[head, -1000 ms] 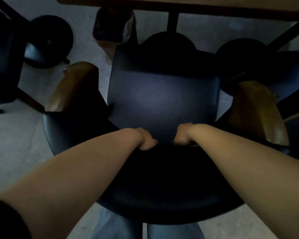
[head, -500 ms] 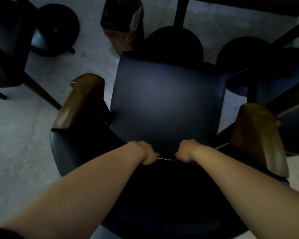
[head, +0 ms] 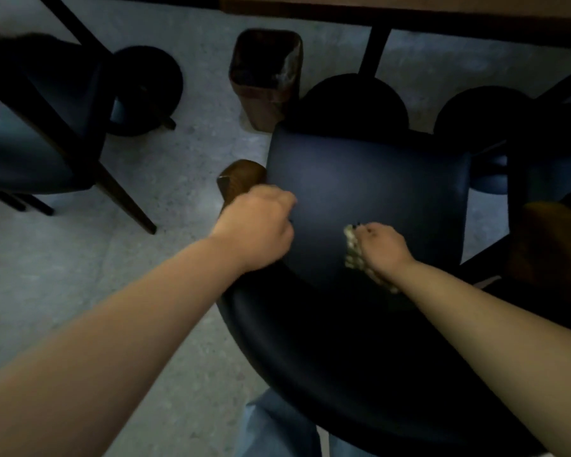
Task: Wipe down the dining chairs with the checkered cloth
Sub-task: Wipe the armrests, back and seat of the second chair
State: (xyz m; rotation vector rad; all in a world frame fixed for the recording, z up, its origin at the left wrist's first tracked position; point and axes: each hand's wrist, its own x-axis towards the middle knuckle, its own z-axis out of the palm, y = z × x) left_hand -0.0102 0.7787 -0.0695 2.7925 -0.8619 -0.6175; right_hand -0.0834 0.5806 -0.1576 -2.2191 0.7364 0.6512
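A dark blue padded dining chair (head: 370,192) with brown wooden armrests stands below me, seen from behind its curved backrest. My right hand (head: 381,247) is on the rear of the seat and is closed on a light checkered cloth (head: 353,252), which is bunched under the fingers and touches the seat. My left hand (head: 256,225) is a fist at the chair's left side, over the left wooden armrest (head: 241,176). Whether it grips the armrest or only hovers is not clear.
A brown bin (head: 266,77) with a liner stands on the grey floor beyond the chair. Another dark chair (head: 33,133) is at the left, one more (head: 548,150) at the right. Round black table bases (head: 353,100) and a wooden table edge (head: 409,11) lie ahead.
Both hands left the joint between seat and backrest. The left hand went out to the left armrest, the right hand slid onto the seat with the cloth showing. The view shifted left.
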